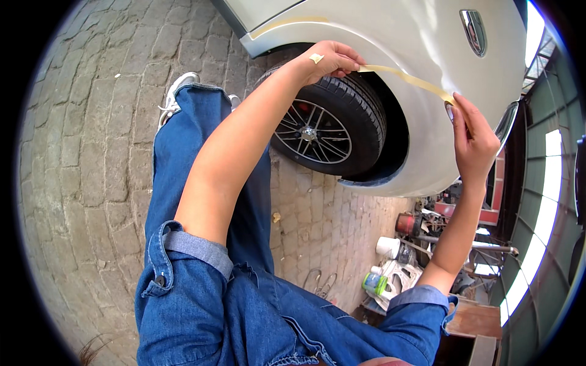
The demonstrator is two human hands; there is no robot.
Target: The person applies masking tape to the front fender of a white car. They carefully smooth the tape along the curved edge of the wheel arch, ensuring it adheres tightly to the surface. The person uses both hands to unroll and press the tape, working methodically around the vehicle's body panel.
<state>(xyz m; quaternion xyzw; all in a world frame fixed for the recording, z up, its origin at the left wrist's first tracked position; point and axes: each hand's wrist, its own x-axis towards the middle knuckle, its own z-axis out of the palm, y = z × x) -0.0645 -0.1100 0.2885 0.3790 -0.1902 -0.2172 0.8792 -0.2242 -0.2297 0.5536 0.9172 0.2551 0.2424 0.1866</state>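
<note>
A strip of pale yellow masking tape [408, 77] stretches between my two hands, above the wheel arch of a light-coloured car [430, 137]. My left hand [329, 62] pinches its left end between thumb and fingertips. The other end is in the fingers of my right hand [475, 135]; whether a roll sits inside that grip is hidden. A small torn bit of tape sticks to the back of my left hand near the wrist. Another tape line [287, 24] runs along the car's body edge, left of the arch. Below the strip is the black tyre [360, 122] with its spoked rim.
Grey stone paving [91, 152] spreads under my feet and the car. To the lower right stand a white bucket [387, 247], a red pot [408, 224], a green-labelled container [374, 283] and assorted clutter. A corrugated wall [543, 201] rises at the far right.
</note>
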